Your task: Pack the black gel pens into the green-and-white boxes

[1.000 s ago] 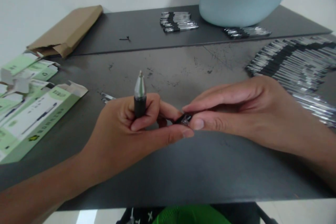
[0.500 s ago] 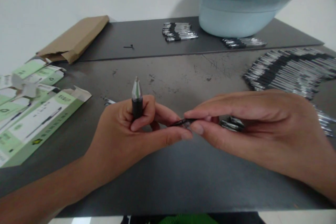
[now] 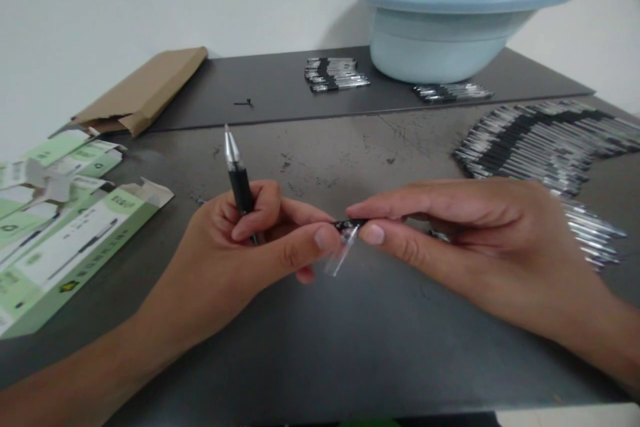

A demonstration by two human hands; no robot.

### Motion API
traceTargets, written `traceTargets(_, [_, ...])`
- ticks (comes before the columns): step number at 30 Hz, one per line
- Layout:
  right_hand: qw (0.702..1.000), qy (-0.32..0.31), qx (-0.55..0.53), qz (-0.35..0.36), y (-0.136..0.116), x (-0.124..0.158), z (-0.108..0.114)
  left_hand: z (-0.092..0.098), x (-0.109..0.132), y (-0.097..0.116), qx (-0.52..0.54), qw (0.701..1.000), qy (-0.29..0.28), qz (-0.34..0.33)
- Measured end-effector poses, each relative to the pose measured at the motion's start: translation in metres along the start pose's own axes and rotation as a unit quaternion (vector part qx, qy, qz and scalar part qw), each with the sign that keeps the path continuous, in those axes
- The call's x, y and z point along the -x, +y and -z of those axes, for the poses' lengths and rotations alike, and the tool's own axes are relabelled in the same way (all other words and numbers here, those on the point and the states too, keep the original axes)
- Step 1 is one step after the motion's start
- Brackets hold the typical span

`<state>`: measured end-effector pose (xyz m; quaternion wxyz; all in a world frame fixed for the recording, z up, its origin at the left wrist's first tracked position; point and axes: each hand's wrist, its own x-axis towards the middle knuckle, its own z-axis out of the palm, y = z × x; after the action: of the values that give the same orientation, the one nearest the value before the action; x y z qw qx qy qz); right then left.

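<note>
My left hand [image 3: 255,250] is closed around a black-gripped pen [image 3: 241,190] whose silver tip points up. The thumb and forefinger of this hand also pinch one end of a small black printed piece [image 3: 347,224]. A clear plastic strip [image 3: 344,255] sticks out below that piece, slanting downward. At the piece's other end, my right hand [image 3: 490,247] grips it between thumb and fingertips. Something shiny shows in the gap under the right fingers; I cannot make out whether it is held.
Rows of pens [image 3: 535,143] lie at the right, with smaller groups [image 3: 333,73] at the back. A light-blue basin [image 3: 435,47] stands on the rear board. Opened green-and-white pen boxes [image 3: 85,247] and a brown paper packet [image 3: 145,90] occupy the left. A small black piece [image 3: 243,103] lies behind.
The pen in my left hand has tilted and moved left. The black piece has turned, so its print and the clear strip below it now show. The view has shifted slightly.
</note>
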<state>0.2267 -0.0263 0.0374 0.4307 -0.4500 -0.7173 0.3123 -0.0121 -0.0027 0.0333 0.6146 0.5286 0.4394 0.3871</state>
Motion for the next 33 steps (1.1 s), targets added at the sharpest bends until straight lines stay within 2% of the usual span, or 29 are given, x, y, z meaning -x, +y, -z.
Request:
traceTargets(5, [1.0, -0.005, -0.004, 0.009, 0.006, 0.002, -0.006, 0.006, -0.002, -0.008, -0.003, 1.0, 0.01, 0.021])
traceTargets(9, [1.0, 0.019, -0.022, 0.002, 0.013, 0.002, -0.017, 0.004, -0.005, -0.016, 0.03, 0.997, 0.013, 0.068])
traceTargets(12, [0.998, 0.038, -0.042, -0.031, 0.02, 0.0, -0.025, 0.0, -0.009, -0.018, 0.052, 0.994, 0.012, 0.1])
traceTargets(15, [0.991, 0.018, -0.099, -0.084, 0.026, -0.001, -0.029, -0.003, -0.013, -0.019, 0.069, 0.991, 0.021, 0.11])
traceTargets(20, [0.97, -0.01, -0.18, -0.161, 0.028, -0.005, -0.028, -0.001, -0.016, -0.023, 0.067, 0.994, 0.028, 0.085])
traceTargets(28, [0.941, -0.021, -0.272, -0.199, 0.027, -0.006, -0.031, 0.001, -0.018, -0.027, 0.039, 0.998, 0.034, 0.038])
traceTargets(33, [0.93, 0.004, -0.296, -0.22, 0.023, -0.009, -0.033, -0.001, -0.015, -0.025, 0.005, 0.998, 0.058, -0.002])
